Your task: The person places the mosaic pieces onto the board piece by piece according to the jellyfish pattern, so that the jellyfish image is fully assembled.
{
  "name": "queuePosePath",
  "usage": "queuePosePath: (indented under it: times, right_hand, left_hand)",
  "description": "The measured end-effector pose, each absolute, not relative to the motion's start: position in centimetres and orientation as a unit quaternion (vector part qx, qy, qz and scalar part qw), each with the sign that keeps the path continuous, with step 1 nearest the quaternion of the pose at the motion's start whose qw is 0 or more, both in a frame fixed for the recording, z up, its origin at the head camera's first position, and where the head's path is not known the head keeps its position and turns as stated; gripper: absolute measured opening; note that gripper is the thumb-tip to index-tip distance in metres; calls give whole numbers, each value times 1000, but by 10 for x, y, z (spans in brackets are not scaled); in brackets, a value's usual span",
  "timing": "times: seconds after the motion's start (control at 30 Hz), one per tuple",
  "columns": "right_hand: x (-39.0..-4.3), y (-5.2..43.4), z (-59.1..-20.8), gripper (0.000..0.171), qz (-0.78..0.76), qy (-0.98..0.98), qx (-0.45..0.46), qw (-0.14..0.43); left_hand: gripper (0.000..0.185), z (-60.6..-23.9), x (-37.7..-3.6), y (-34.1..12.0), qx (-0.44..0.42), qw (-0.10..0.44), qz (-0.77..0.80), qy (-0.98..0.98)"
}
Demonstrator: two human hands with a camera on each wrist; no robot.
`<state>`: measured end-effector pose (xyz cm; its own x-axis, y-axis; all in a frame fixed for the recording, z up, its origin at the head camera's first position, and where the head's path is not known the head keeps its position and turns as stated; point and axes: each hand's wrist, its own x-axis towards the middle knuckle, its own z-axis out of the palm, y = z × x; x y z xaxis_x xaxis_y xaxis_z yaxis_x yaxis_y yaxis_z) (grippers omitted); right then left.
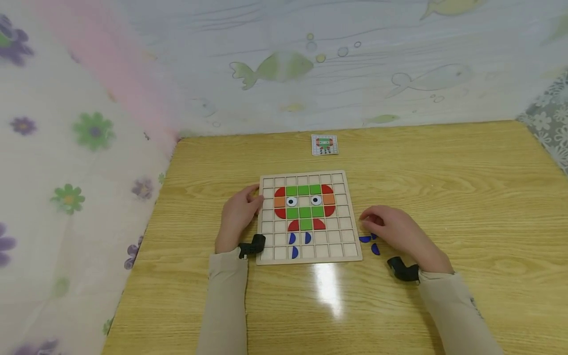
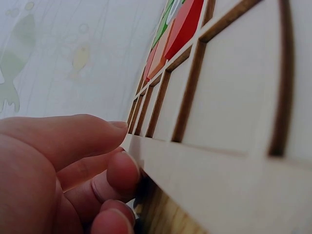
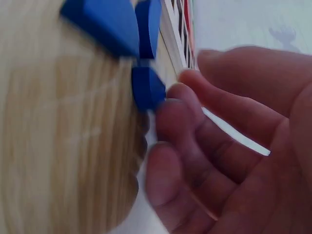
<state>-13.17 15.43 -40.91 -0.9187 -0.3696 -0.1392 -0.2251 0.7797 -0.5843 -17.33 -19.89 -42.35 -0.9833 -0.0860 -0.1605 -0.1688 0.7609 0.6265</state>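
A wooden grid board (image 1: 352, 246) lies on the table, bearing green squares (image 1: 305, 212), red rounded pieces (image 1: 327, 189), orange squares (image 1: 328, 199), two eye pieces (image 1: 316, 200) and three blue half-circles (image 1: 295, 252). My left hand (image 1: 238, 211) grips the board's left edge, its fingertips (image 2: 122, 170) right at the rim. To the right of the board, my right hand (image 1: 392, 224) hovers low with loosely bent fingers over three loose blue pieces (image 1: 375, 249). In the right wrist view its fingertips reach a small blue piece (image 3: 147, 88), with the thumb apart from it.
A small picture card (image 1: 324, 145) with a similar coloured figure lies behind the board. The wooden table (image 1: 213, 162) meets a fish-patterned wall (image 1: 355, 74) at the back and a flowered wall (image 1: 93, 197) on the left. Black wrist cameras (image 1: 403, 270) sit on both wrists.
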Motion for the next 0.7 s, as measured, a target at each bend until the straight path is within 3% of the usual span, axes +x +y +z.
queuePosePath:
  times: [0.7]
  right_hand:
    - [-126,178,-400,14,-253,938,-175,161]
  left_hand:
    - [44,-422,-173,-198,-69,71,342,934]
